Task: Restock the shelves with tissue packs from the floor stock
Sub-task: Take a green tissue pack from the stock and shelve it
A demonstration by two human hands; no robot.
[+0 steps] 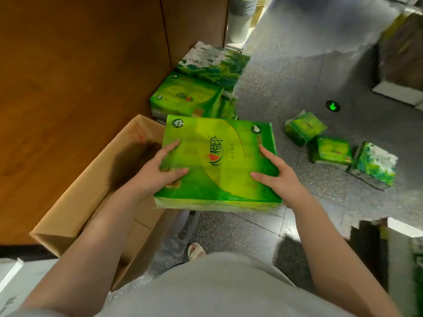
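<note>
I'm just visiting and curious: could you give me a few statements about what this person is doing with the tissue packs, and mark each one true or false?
1. Both hands hold one big green tissue pack. True: the left hand and right hand grip its two sides.
2. The cardboard box is taped closed. False: it stands open.
3. Three small packs lie loose on the floor to the right. True.
4. The stacked packs by the wooden wall are red. False: they are green.
</note>
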